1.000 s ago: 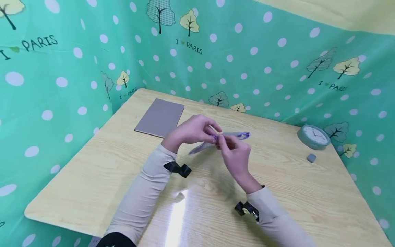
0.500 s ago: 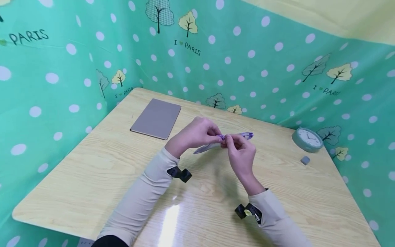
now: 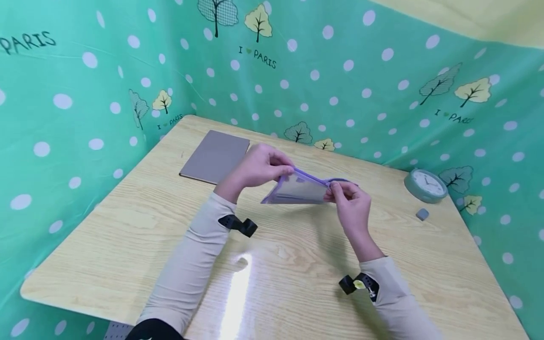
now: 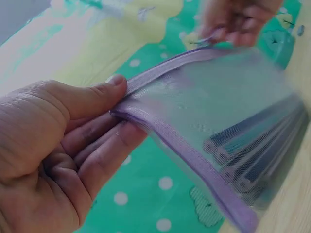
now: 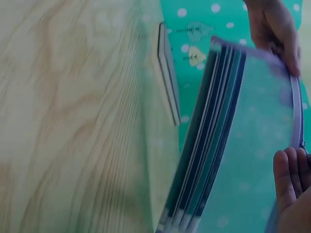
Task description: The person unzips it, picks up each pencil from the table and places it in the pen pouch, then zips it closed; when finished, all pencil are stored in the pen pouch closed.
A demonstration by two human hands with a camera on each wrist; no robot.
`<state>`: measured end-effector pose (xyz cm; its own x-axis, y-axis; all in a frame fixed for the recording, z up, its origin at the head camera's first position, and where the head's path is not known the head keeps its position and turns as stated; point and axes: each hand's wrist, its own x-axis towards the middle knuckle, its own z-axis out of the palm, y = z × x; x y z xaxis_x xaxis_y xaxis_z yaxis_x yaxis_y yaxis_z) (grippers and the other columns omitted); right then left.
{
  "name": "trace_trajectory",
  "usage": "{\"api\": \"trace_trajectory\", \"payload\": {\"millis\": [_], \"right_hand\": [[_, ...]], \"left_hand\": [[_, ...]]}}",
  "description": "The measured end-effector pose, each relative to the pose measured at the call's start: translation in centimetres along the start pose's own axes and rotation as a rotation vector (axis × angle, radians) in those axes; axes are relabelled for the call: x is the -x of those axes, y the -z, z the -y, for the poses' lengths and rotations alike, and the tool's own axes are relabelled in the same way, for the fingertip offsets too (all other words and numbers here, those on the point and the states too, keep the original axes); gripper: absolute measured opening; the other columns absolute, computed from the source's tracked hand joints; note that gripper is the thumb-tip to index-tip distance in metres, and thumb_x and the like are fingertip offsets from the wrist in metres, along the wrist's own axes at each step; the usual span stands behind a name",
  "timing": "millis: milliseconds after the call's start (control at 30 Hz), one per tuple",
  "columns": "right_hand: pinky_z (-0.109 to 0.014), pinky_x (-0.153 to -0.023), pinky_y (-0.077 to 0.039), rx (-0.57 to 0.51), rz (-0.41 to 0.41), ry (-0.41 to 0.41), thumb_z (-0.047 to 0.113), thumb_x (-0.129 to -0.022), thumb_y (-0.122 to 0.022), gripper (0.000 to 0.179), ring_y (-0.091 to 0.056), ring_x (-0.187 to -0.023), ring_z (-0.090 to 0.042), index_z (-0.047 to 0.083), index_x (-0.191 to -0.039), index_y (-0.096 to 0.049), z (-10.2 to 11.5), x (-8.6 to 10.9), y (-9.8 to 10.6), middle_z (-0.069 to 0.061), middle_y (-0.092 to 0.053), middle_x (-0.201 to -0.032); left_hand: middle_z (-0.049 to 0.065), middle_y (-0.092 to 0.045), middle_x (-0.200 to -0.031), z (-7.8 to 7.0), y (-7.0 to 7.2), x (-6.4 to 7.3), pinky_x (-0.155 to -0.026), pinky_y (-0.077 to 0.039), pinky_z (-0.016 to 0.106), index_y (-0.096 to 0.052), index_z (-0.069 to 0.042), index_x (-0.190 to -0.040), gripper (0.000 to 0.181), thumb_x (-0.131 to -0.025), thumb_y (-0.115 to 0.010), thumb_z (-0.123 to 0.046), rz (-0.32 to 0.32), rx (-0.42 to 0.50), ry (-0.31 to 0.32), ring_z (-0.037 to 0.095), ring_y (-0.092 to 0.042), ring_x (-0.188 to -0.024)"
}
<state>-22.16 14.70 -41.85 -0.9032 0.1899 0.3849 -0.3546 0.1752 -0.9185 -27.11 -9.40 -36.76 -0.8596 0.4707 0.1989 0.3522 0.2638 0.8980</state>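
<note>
A see-through mesh zipper pouch (image 3: 297,192) with purple trim hangs in the air between both hands. Long, slim, dark pen-like sticks (image 5: 209,131) lie together along its bottom inside. My left hand (image 3: 260,166) pinches the pouch's top left corner between thumb and fingers. Stretched tight from that corner to the right hand runs the purple zipper (image 3: 311,176). My right hand (image 3: 353,208) pinches at the zipper, at its small pull, well along the top edge. Beyond those fingers the remaining top edge sticks out to the right, partly hidden behind the hand.
A grey-brown notebook (image 3: 216,155) lies at the back left of the wooden table (image 3: 127,236). At the far right stands a round green clock (image 3: 426,185), with a small grey-blue block (image 3: 422,214) in front of it. A green patterned curtain (image 3: 361,108) hangs behind.
My hands, close together at the zipper before, are now apart. The right hand has slid right along the zipper, the left has risen to the left, and the pouch is spread between them.
</note>
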Motion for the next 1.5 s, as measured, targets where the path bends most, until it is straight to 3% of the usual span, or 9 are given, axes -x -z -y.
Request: {"api": "trace_trajectory", "payload": {"millis": [133,233,367,500,700,1067,1200,1500], "right_hand": [[-0.022,-0.063,-0.064,0.074,0.008,-0.047,-0.001,-0.1,-0.065,0.021,-0.07,-0.061,-0.003,-0.022,-0.098,-0.068,-0.4,0.1,1.2,0.013,-0.071,-0.068],[-0.022,-0.065,-0.065,0.114,0.031,-0.075,0.002,-0.1,-0.065,0.023,-0.07,-0.062,-0.004,-0.021,-0.101,-0.068,-0.5,0.2,2.0,0.013,-0.072,-0.07],[-0.02,-0.063,-0.064,0.137,-0.002,-0.119,0.003,-0.101,-0.065,0.023,-0.069,-0.06,-0.003,-0.021,-0.102,-0.068,-1.1,0.3,3.5,0.013,-0.071,-0.069],[-0.021,-0.061,-0.064,0.111,-0.039,-0.176,0.001,-0.1,-0.064,0.02,-0.069,-0.058,-0.004,-0.018,-0.099,-0.068,-1.6,0.5,4.9,0.009,-0.071,-0.067],[-0.024,-0.061,-0.065,0.052,-0.017,-0.22,-0.001,-0.1,-0.063,0.015,-0.069,-0.057,-0.008,-0.014,-0.095,-0.068,-2.0,1.0,5.9,0.001,-0.072,-0.068],[-0.023,-0.064,-0.065,0.107,0.027,-0.257,0.001,-0.102,-0.061,0.019,-0.069,-0.059,-0.006,-0.017,-0.101,-0.066,-2.0,1.2,5.8,0.005,-0.071,-0.069],[-0.022,-0.066,-0.065,0.164,0.084,-0.291,0.005,-0.104,-0.059,0.027,-0.068,-0.061,-0.003,-0.022,-0.108,-0.063,-1.6,0.6,5.9,0.01,-0.069,-0.069],[-0.021,-0.066,-0.065,0.229,0.219,-0.368,0.006,-0.105,-0.058,0.031,-0.067,-0.065,-0.003,-0.023,-0.114,-0.059,-0.6,-0.5,6.8,0.008,-0.068,-0.07]], "left_hand": [[0.022,-0.076,-0.092,0.8,0.8,0.0,-0.075,-0.067,0.032,-0.073,0.011,-0.105,0.014,-0.097,-0.069,0.002,0.01,0.078,0.102,0.02,-0.073,-0.075],[0.026,-0.075,-0.097,1.3,1.4,0.2,-0.076,-0.067,0.031,-0.071,0.013,-0.108,0.016,-0.098,-0.067,0.002,0.019,0.08,0.151,0.024,-0.074,-0.078],[0.028,-0.074,-0.099,2.0,2.6,0.6,-0.073,-0.067,0.03,-0.071,0.014,-0.11,0.017,-0.098,-0.066,0.003,-0.03,0.052,0.22,0.022,-0.074,-0.075],[0.026,-0.074,-0.097,2.8,3.5,1.0,-0.073,-0.067,0.03,-0.071,0.013,-0.111,0.018,-0.098,-0.067,0.001,-0.057,0.022,0.29,0.014,-0.07,-0.068],[0.021,-0.075,-0.094,3.5,3.8,1.3,-0.077,-0.067,0.034,-0.073,0.011,-0.111,0.018,-0.098,-0.068,-0.001,-0.052,0.012,0.387,0.012,-0.069,-0.066],[0.016,-0.074,-0.09,4.0,3.9,1.6,-0.076,-0.066,0.031,-0.071,0.011,-0.115,0.021,-0.101,-0.065,-0.002,0.016,0.011,0.469,0.011,-0.069,-0.065],[0.014,-0.073,-0.09,4.0,4.0,1.8,-0.081,-0.066,0.034,-0.07,0.011,-0.117,0.022,-0.102,-0.063,-0.003,0.044,0.0,0.472,0.01,-0.069,-0.065],[0.013,-0.071,-0.09,4.4,3.9,2.0,-0.075,-0.066,0.028,-0.07,0.012,-0.118,0.022,-0.102,-0.061,-0.002,0.084,0.018,0.49,0.01,-0.067,-0.064]]}}
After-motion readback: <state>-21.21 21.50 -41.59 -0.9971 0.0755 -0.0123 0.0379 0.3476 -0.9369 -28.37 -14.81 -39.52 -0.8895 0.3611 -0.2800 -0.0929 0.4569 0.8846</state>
